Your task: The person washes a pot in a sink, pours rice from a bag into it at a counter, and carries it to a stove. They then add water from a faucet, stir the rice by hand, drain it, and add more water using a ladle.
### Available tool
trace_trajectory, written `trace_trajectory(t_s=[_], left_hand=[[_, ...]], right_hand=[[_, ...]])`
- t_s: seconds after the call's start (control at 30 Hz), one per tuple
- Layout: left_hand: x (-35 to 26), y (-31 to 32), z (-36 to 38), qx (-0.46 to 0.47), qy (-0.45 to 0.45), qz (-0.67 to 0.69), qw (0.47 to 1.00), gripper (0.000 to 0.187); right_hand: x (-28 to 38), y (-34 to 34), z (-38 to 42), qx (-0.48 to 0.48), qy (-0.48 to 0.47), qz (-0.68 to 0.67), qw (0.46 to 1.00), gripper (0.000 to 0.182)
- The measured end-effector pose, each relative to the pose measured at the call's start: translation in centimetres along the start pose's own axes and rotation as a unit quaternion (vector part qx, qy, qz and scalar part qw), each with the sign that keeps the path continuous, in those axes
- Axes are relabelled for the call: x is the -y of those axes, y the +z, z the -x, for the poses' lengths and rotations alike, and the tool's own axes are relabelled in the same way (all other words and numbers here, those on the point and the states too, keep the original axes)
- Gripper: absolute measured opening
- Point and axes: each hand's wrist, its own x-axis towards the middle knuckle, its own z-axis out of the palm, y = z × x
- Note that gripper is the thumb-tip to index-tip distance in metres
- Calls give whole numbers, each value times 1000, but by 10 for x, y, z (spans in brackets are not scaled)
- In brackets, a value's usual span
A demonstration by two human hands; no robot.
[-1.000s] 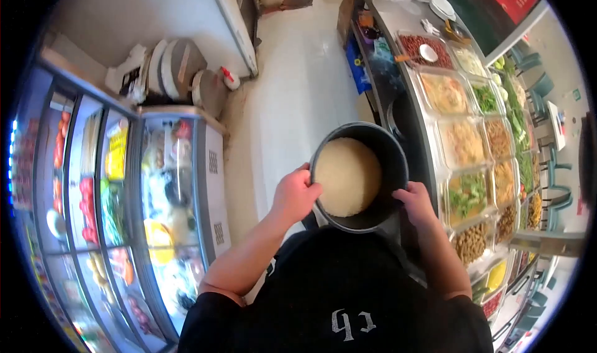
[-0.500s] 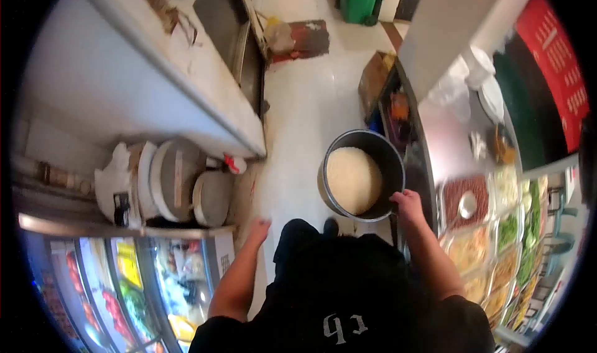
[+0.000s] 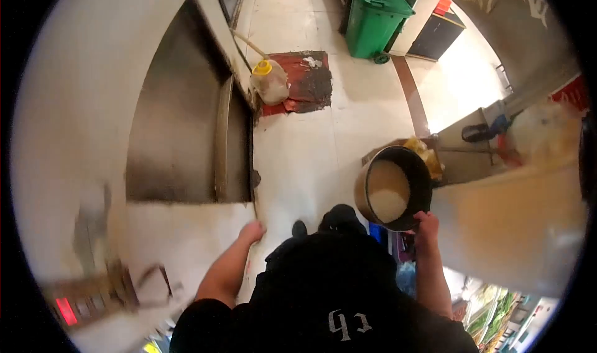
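Note:
A deep round pot (image 3: pixel 365 191) with a dark inside hangs at my right, tilted slightly. Pale, grainy stuff that looks like rice (image 3: pixel 389 192) covers its bottom. My right hand (image 3: pixel 426 226) is closed on the pot's near right rim, the fingers curled over the edge. Out to the left, my left hand (image 3: pixel 252 232) hangs beside my body over the floor, its fingers curled in, and I see nothing in it.
A green wheeled bin (image 3: pixel 378 23) stands ahead on the right. A yellow-capped plastic jug (image 3: pixel 271 82) sits on a worn red mat (image 3: pixel 311 82) by the left doorway (image 3: pixel 180 116). A yellowish bag (image 3: pixel 426 157) lies behind the pot. A wall corner (image 3: pixel 497 216) juts in on the right.
I have walked forward along the passage with the pot in my right hand. The food trays and stacked tubs have slid back, mostly out of view; bin, jug and mat are nearer.

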Motion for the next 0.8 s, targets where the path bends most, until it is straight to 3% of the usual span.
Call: trace_trajectory(t_s=[0.03,0.13,0.17,0.23,0.27,0.33,0.4,0.43,0.47,0.5,0.57,0.6,0.63,0.67,0.77,0.8], left_hand=[[-35,-59,-42,-65,7,60,996,35],[-120,-216,-158,-181,72,251,948,27],[-135,-249,-198,-184,73,251,948,27],[-155,-305,-266,-260,97,390,878,25],[-165,-326,-296,-268,95,393,874,25],[-154,-334,-335,-270,-30,253,929,27],[-125,-315,-367,-110,-113,237,959,29],[-112,-313,-374,-47,-100,88,990,31],[-112,-324,-372,60,-130,91,985,33],[-75,-292,-397,104,69,-185,975,35],[-99,-333,-390,97,-127,4,987,36],[-106,-348,-406,103,-130,5,986,36],[-96,-353,-428,124,-116,-2,985,32],[-70,-345,-455,151,-45,-39,987,29],[-25,-385,-572,141,257,-241,925,20],[-73,-454,-618,180,100,-141,968,29]], right_hand=[[-21,-11,-72,0,-59,60,996,22],[47,68,-138,-30,-65,58,996,18],[39,68,-205,-3,-84,98,992,11],[81,130,-256,7,-67,70,995,9],[115,167,-286,19,-55,40,998,9],[170,236,-344,5,-50,82,995,8],[227,292,-393,39,-42,148,987,7],[252,326,-410,38,-43,156,986,7],[280,360,-428,44,-21,113,992,8],[308,395,-450,51,-1,69,996,9],[358,455,-492,77,-12,77,994,11],[378,485,-514,100,-24,79,992,13],[396,512,-539,104,-25,91,990,16],[407,532,-555,101,-22,91,990,16],[460,614,-607,85,-69,122,986,14],[478,637,-632,57,-34,120,991,13]])
